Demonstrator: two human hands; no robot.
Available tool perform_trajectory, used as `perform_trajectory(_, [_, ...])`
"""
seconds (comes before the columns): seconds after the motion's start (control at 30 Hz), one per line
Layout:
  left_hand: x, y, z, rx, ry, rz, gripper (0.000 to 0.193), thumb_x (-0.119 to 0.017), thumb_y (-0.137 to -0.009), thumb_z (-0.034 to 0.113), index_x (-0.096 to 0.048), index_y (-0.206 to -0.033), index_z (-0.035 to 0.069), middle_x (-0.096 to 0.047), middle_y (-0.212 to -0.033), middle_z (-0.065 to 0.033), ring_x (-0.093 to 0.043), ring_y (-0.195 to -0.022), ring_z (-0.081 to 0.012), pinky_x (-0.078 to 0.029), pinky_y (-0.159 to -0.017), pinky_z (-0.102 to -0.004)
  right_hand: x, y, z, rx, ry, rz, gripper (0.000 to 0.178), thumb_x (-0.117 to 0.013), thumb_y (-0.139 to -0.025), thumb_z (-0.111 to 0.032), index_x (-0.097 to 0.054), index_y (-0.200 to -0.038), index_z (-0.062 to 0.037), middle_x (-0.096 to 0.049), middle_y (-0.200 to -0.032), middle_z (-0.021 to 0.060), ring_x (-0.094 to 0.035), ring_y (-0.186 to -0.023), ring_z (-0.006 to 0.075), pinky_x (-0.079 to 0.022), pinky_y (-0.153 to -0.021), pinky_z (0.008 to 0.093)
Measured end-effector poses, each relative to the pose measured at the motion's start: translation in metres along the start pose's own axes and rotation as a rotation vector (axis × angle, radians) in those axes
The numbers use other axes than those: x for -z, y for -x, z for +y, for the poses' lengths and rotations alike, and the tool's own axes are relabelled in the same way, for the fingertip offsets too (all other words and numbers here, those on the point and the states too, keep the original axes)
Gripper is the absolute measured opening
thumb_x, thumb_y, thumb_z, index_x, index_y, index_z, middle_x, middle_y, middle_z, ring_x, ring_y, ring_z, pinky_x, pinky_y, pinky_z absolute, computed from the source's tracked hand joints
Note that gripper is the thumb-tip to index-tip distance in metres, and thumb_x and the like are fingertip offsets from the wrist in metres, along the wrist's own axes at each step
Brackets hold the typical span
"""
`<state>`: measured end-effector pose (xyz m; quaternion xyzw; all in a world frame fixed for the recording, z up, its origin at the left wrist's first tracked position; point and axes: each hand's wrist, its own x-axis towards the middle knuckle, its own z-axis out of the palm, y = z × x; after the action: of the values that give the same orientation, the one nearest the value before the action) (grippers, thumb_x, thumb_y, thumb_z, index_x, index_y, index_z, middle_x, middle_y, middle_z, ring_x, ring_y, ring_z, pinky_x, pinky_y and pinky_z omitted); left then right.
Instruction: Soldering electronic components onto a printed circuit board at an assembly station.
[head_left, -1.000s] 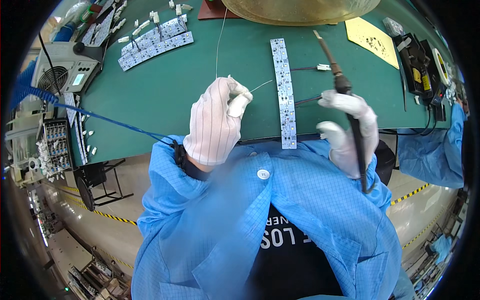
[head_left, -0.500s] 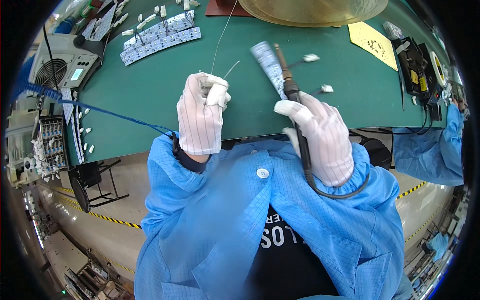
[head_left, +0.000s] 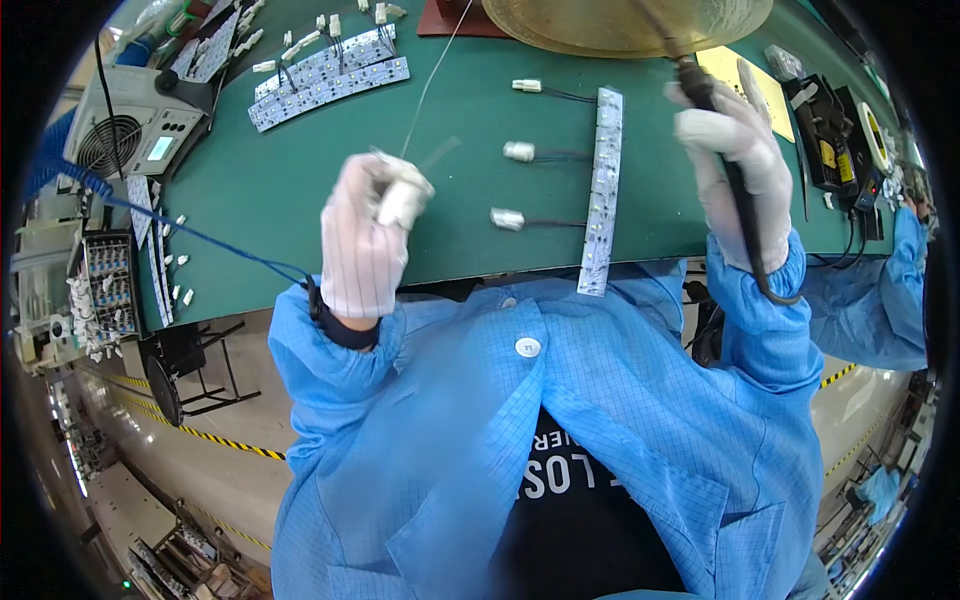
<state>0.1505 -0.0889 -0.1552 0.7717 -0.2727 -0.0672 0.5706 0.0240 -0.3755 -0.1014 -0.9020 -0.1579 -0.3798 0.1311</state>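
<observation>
both hands wear white gloves and are well apart. the right hand (head_left: 735, 165) is clamped on a dark soldering iron (head_left: 700, 85), its long axis upright, tip probably pointing away. the left hand (head_left: 368, 235) pinches thin solder wire (head_left: 430, 80) above the green mat (head_left: 300, 180), beside the long white led strip (head_left: 600, 190).

Green bench mat (head_left: 300, 190), white gloves — left hand (head_left: 365, 235), right hand (head_left: 735, 165) — blue checked smock (head_left: 600, 400)
</observation>
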Motion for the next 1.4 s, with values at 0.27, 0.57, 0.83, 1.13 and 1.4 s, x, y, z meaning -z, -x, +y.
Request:
perform_trajectory(0.27, [-0.029, 0.013, 0.023, -0.224, -0.238, -0.366, 0.009, -0.061, -0.084, 0.012, -0.057, -0.084, 0.004, -0.065, -0.085, -0.0095, -0.062, -0.081, -0.0283, -0.049, -0.073, -0.0374, -0.014, 0.048, -0.041, -0.899, -1.005, 0.168, 0.045, -0.061, -0.086, -0.017, -0.045, -0.124, -0.0003, -0.058, -0.118, 0.0234, -0.058, -0.112, 0.0339, -0.043, -0.102, 0.045])
perform_trajectory(0.57, [-0.074, 0.004, 0.027, -0.618, -0.386, -0.587, 0.021, -0.059, -0.08, 0.008, -0.057, -0.1, 0.005, -0.064, -0.096, -0.0101, -0.059, -0.085, -0.0275, -0.049, -0.074, -0.036, -0.051, 0.02, -0.029, -0.821, -1.158, 0.186, 0.041, -0.061, -0.089, -0.019, -0.049, -0.123, -0.0011, -0.061, -0.116, 0.0174, -0.058, -0.11, 0.0243, -0.045, -0.097, 0.036])
perform_trajectory(0.83, [-0.057, -0.004, 0.026, -0.351, -0.258, -0.206, 0.004, -0.062, -0.08, 0.004, -0.059, -0.081, 0.006, -0.066, -0.089, -0.0091, -0.062, -0.083, -0.027, -0.049, -0.078, -0.0359, -0.022, 0.051, -0.023, -0.932, -0.789, 0.353, 0.024, -0.049, -0.094, -0.011, -0.054, -0.112, 0.004, -0.067, -0.081, 0.0153, -0.066, -0.089, 0.0282, -0.047, -0.094, 0.0401])
perform_trajectory(1.13, [-0.076, -0.051, 0.022, -0.592, -0.582, 0.111, 0.008, -0.069, -0.072, 0.007, -0.063, -0.077, 0.008, -0.062, -0.085, -0.0067, -0.057, -0.087, -0.0274, -0.045, -0.082, -0.0391, -0.014, 0.074, 0.0, -0.815, -0.421, 0.37, 0.075, -0.038, -0.093, -0.064, -0.059, -0.114, 0.0046, -0.065, -0.082, 0.0131, -0.062, -0.084, 0.0208, -0.046, -0.09, 0.0346])
perform_trajectory(1.4, [-0.081, -0.049, -0.001, -0.552, -0.482, 0.134, 0.009, -0.072, -0.068, 0.012, -0.065, -0.074, 0.011, -0.061, -0.092, -0.0081, -0.057, -0.092, -0.0288, -0.045, -0.082, -0.0401, -0.019, 0.082, 0.008, -0.998, -0.641, 0.533, 0.063, -0.046, -0.094, -0.056, -0.062, -0.11, 0.003, -0.065, -0.096, 0.0145, -0.059, -0.085, 0.0208, -0.045, -0.087, 0.0341])
